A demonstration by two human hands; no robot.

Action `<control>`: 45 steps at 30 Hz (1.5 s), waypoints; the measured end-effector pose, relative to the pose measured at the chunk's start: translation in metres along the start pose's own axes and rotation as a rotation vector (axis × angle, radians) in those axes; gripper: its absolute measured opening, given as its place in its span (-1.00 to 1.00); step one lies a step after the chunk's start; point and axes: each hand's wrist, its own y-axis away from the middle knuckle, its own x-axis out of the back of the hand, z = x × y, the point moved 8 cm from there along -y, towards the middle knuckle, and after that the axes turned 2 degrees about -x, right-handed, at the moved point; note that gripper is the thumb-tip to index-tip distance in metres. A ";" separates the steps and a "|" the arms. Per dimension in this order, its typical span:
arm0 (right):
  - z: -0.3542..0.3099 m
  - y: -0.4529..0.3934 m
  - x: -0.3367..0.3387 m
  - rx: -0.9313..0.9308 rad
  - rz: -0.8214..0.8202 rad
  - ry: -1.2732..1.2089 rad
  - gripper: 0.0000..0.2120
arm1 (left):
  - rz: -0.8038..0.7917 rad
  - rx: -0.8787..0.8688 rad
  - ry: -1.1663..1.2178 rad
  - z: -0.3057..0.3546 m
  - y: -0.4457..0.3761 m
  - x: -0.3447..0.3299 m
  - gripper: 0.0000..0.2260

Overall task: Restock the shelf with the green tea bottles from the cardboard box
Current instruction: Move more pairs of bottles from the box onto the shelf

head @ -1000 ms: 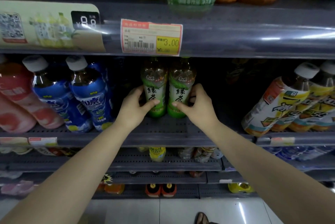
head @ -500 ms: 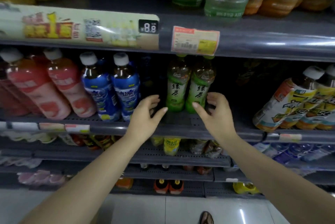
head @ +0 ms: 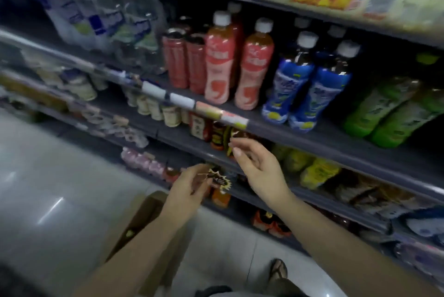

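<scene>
Two green tea bottles (head: pixel 389 114) stand on the dark shelf (head: pixel 319 138) at the right, blurred by camera motion. My left hand (head: pixel 189 191) hangs in front of the lower shelves with loosely curled fingers, holding nothing. My right hand (head: pixel 259 166) is a little higher and to the right, fingers relaxed, also holding nothing. Both hands are well left of and below the green tea bottles. A cardboard box (head: pixel 144 215) sits on the floor under my left forearm, and the arm hides most of it.
Blue-labelled bottles (head: pixel 310 89) stand just left of the green tea, then pink ones (head: pixel 235 68) and red cans (head: pixel 182 61). Clear water bottles (head: pixel 108 22) fill the far left. Lower shelves hold small drinks. A sandalled foot (head: pixel 278 270) stands on the glossy floor (head: pixel 48 188).
Both hands have let go of the green tea bottles and dropped away from the shelf. The view has swung left and down, bringing the box and floor into sight.
</scene>
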 end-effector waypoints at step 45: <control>0.565 -0.088 -0.561 -0.199 -1.053 0.561 -0.67 | 0.915 1.103 0.282 -0.692 0.121 -0.009 -0.51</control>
